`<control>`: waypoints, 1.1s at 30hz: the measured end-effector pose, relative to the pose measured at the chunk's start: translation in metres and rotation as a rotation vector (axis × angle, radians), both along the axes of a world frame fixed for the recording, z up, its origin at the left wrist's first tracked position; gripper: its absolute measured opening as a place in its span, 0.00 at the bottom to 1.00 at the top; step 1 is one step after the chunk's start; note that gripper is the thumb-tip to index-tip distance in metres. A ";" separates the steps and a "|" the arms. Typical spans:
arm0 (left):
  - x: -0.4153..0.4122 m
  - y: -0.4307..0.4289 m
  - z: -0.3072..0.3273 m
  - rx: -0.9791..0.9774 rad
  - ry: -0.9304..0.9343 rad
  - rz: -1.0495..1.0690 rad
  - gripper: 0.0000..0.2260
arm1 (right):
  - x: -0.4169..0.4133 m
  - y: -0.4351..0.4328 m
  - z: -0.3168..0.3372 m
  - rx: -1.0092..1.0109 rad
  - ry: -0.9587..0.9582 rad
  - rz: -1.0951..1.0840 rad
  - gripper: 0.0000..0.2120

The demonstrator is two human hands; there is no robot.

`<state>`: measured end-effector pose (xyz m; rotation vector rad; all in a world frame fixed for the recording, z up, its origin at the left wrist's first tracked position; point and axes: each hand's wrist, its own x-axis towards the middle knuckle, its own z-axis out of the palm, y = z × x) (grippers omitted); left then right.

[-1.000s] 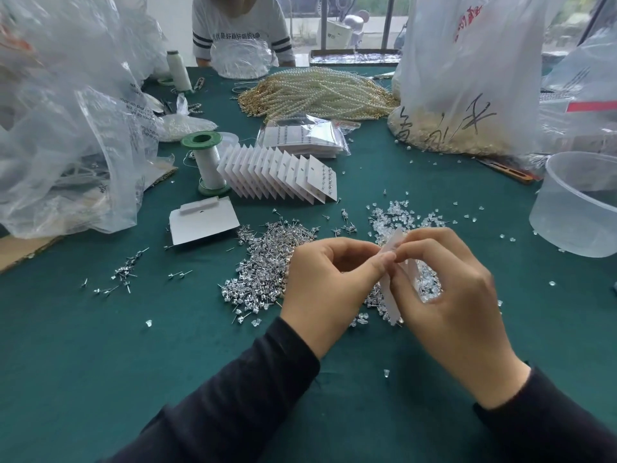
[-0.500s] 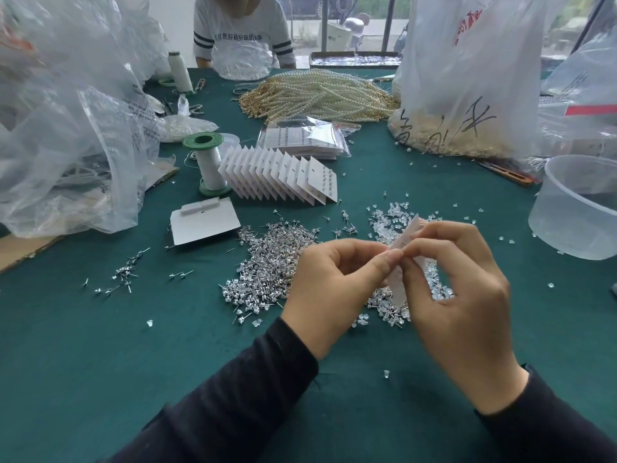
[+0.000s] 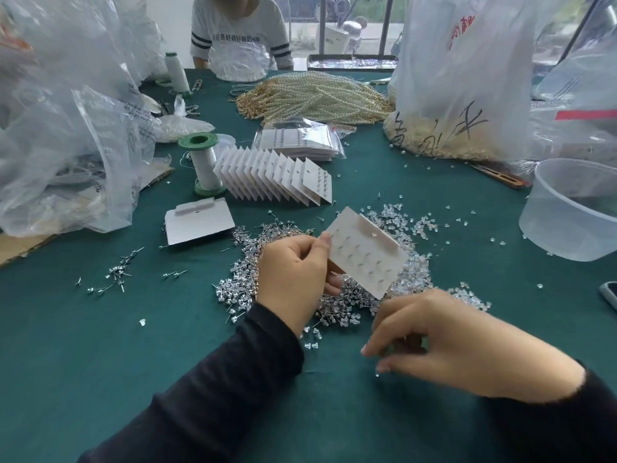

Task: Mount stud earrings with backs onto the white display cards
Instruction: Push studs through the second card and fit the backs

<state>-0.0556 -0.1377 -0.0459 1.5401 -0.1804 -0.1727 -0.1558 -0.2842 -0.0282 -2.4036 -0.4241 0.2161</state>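
White display card (image 3: 367, 255): pinched at its left edge by left hand (image 3: 293, 279), tilted above stud pile (image 3: 247, 262). Right hand (image 3: 460, 345): low over green surface (image 3: 100, 345), fingers curled; blurred, so perhaps holding something, cannot tell.

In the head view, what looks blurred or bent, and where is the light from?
Head view: the right hand looks motion-blurred, the left hand and the white rectangular paper display card it pinches are sharper; the wide lens bends the dark green cloth table outward; soft daylight enters from the far window.
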 end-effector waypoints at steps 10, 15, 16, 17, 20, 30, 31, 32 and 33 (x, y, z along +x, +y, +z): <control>-0.007 -0.005 -0.004 0.057 -0.019 -0.043 0.14 | 0.001 0.010 -0.002 -0.151 0.009 0.017 0.03; -0.008 -0.006 -0.006 0.089 -0.058 -0.014 0.14 | -0.004 0.004 0.010 -0.025 0.134 -0.028 0.12; -0.008 -0.006 -0.006 0.089 -0.060 -0.012 0.14 | -0.005 0.003 0.014 0.102 0.157 -0.070 0.11; -0.008 -0.006 -0.006 0.089 -0.061 -0.011 0.14 | -0.005 0.002 0.016 0.232 0.141 -0.129 0.10; -0.009 -0.006 -0.007 0.085 -0.068 -0.027 0.13 | -0.001 -0.002 0.018 0.492 -0.014 -0.342 0.07; -0.020 -0.010 -0.007 0.128 -0.171 -0.078 0.12 | 0.014 0.007 -0.001 0.508 -0.444 -0.720 0.07; -0.022 -0.010 -0.007 0.141 -0.192 -0.075 0.12 | 0.014 0.009 -0.002 0.444 -0.506 -0.719 0.06; -0.023 -0.011 -0.007 0.151 -0.220 -0.072 0.13 | 0.014 0.012 -0.002 0.375 -0.566 -0.700 0.06; -0.025 -0.011 -0.006 0.164 -0.255 -0.071 0.13 | 0.014 0.014 -0.002 0.323 -0.614 -0.677 0.05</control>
